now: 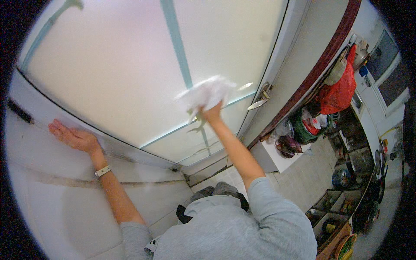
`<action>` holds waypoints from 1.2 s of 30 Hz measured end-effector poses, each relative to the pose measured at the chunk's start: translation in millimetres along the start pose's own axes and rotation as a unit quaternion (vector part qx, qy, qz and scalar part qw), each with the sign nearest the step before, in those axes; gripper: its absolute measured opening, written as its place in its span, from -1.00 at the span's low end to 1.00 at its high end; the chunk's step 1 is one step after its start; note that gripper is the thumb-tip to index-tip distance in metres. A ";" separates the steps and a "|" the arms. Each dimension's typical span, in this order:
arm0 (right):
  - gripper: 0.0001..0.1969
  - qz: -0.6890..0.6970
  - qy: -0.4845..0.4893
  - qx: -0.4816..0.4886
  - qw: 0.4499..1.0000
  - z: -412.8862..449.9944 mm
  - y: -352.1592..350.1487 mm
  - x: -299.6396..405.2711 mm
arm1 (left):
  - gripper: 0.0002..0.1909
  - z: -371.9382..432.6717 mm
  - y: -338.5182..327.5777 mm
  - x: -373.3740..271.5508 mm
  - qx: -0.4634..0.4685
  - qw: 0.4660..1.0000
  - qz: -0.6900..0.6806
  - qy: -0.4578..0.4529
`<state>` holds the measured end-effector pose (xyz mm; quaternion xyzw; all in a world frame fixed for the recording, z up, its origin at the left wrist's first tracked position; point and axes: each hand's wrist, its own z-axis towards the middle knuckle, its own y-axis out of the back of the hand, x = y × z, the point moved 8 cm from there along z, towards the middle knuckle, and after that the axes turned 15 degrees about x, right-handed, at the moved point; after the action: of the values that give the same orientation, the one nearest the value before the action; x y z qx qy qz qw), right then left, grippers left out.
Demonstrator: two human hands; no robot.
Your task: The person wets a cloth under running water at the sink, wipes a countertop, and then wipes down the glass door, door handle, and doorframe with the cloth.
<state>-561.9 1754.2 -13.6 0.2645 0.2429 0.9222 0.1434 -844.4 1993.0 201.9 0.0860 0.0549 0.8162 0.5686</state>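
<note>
My right hand (211, 113) is closed on a white cloth (208, 92), which is blurred and lies against or just in front of a frosted glass door panel (130, 74). Pale blue-green strips cross the glass. A metal door handle (260, 100) is a little to the right of the cloth. On the left, my left hand (76, 136), with a light band on its wrist, rests with its fingers extended by the white door frame and the tiled wall (65, 169); it holds nothing that shows.
Right of the door, a dark red curved trim (312, 74) runs down. Beyond it hang a red plastic bag (339, 89) and other bags. Below, a white cabinet top (286, 162) bears a dark purple bag. Shelves (344, 201) with kitchen goods line the right side.
</note>
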 end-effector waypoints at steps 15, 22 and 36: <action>-0.44 0.076 -0.213 -0.089 0.970 -48.6 -47.7 -3.5 | -0.56 6.6 -11.7 -27.4 0.034 0.998 0.046 0.019; -0.52 0.172 -0.069 0.098 0.978 -76.2 -64.5 10.0 | -0.56 5.2 2.3 -22.2 0.044 0.994 0.102 -0.018; -0.66 0.187 -0.324 -0.299 0.878 -18.9 54.7 -143.5 | -0.54 1.2 -16.1 -25.6 0.050 0.994 0.093 -0.026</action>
<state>-462.3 1644.8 -59.0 0.5337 -0.1581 0.8233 0.1107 -820.6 1974.6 198.0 0.1402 0.0732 0.8592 0.4867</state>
